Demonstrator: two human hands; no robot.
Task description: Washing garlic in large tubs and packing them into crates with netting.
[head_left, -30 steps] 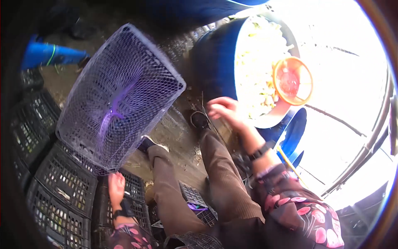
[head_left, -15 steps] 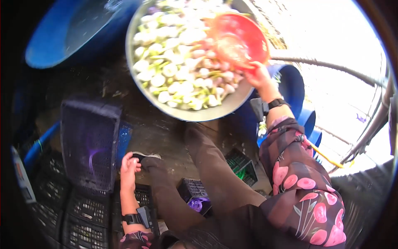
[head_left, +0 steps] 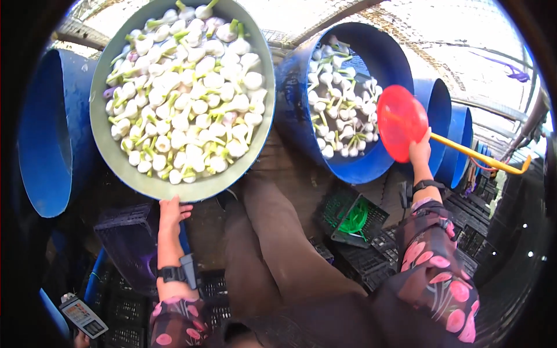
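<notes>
A wide tub (head_left: 98, 98) full of garlic bulbs with green stems fills the upper left. My left hand (head_left: 173, 213) touches its lower rim, fingers apart. At the right, my right hand (head_left: 419, 149) grips a red plastic bowl (head_left: 399, 116) by its edge, tilted beside a blue barrel (head_left: 354, 171) that also holds garlic bulbs in its upper middle part. A yellow pole with a hooked end (head_left: 476, 155) lies just right of the bowl, behind my hand.
Another blue barrel (head_left: 43, 174) stands left; more (head_left: 455, 151) line the right. Below are dark crates (head_left: 122, 238), one with green material (head_left: 354, 217). Another person's hand (head_left: 81, 339) is at the lower left edge, near a pale boxy object (head_left: 81, 313). Mesh and bars run along the top.
My view has swung toward the barrels. My right hand took hold of the red bowl and moved it out of the full tub to the right. My left hand has risen to that tub's rim.
</notes>
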